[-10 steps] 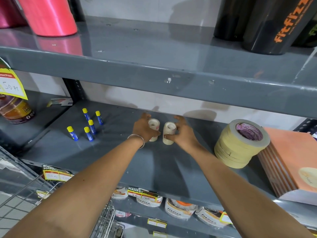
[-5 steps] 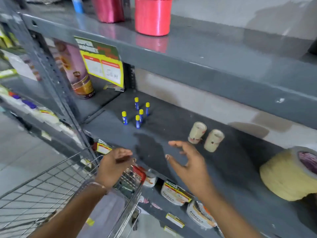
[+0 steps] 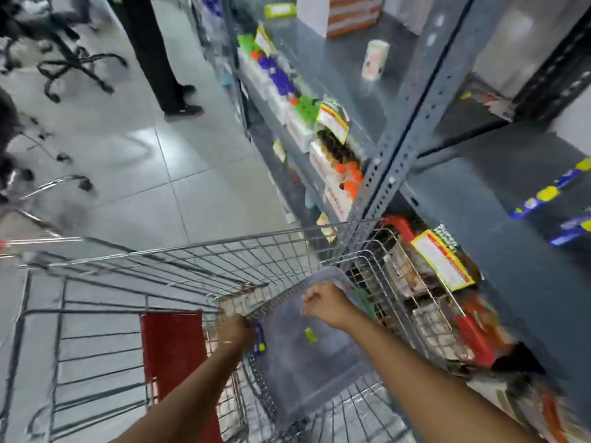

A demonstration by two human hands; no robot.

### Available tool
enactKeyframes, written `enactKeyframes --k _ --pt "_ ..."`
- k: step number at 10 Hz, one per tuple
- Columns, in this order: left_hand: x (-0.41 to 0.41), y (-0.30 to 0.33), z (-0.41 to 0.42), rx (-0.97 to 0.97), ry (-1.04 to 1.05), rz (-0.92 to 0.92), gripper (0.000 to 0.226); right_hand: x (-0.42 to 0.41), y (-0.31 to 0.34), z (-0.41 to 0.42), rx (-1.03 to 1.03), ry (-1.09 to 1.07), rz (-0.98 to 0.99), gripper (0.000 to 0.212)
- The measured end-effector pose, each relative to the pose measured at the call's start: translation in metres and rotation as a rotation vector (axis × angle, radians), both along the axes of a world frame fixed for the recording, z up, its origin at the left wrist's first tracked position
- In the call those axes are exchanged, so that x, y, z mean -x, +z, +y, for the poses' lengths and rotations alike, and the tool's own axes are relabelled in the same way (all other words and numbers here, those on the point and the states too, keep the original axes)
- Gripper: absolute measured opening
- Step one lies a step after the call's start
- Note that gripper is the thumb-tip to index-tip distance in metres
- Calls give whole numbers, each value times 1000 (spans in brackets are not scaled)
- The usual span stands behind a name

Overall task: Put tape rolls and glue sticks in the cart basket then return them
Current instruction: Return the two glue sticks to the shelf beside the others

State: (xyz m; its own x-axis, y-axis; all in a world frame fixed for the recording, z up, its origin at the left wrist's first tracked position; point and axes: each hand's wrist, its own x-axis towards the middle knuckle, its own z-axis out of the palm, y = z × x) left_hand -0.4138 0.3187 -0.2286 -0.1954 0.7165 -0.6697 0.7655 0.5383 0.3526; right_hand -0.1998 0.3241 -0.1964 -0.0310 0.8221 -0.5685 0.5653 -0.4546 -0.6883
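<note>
I look down into the wire cart basket [image 3: 256, 234], which has a grey sheet [image 3: 307, 369] on its floor. My left hand [image 3: 235, 330] is low in the basket with its fingers curled on a blue glue stick [image 3: 259, 339] with a yellow cap. My right hand [image 3: 324, 303] hovers over the sheet in a loose fist with nothing visible in it. A small yellow piece [image 3: 310, 335] lies on the sheet just below it. Blurred glue sticks [image 3: 543, 196] stand on the grey shelf at the right edge. No tape rolls are in view.
The shelf's perforated post [image 3: 399, 139] rises just right of the cart, with a yellow price tag [image 3: 443, 265] on the shelf edge. The cart's red seat flap [image 3: 174, 350] is at the left. A person's legs [image 3: 166, 59] stand in the aisle; chair bases [image 3: 80, 65] are far left.
My view swung from the shelf down into the cart. Both hands left the two small tape rolls on the shelf and dropped into the basket; the left now touches a glue stick.
</note>
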Motion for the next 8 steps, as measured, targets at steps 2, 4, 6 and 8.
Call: enactKeyframes --k 2,4,6,8 --pt "-11 -71 -6 95 240 -93 34 72 -118 10 260 -41 -56 41" --pt "-12 -122 1 81 219 -145 26 101 -246 -15 268 -123 -120 11" --pt "-5 -145 8 56 179 -71 35 109 -273 -13 288 -187 -74 16" --pt "-18 -130 2 63 243 -213 12 85 -204 -4 296 -188 -2 37"
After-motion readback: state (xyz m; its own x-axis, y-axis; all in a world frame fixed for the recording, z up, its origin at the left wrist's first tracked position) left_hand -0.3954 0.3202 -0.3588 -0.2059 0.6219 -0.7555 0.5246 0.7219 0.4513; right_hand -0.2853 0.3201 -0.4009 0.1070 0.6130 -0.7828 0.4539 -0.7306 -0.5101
